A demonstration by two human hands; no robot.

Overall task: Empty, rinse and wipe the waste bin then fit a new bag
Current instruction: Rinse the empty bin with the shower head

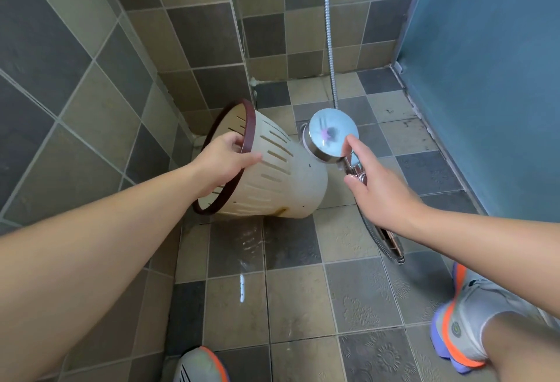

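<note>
I am seeing soft, even light filling the whole view, with only faint shadows lying under the waste bin (pixel 266 169). Glare is showing on the chrome shower head (pixel 331 136) and as a small white streak on the wet floor (pixel 242 287). The wide lens is bending the wall tiles (pixel 75 78) and stretching my forearms at the edges, and fine detail is looking slightly soft.

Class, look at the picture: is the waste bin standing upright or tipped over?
Tipped. The bin lies sideways, its dark rim facing the left wall, gripped by the left hand.
</note>
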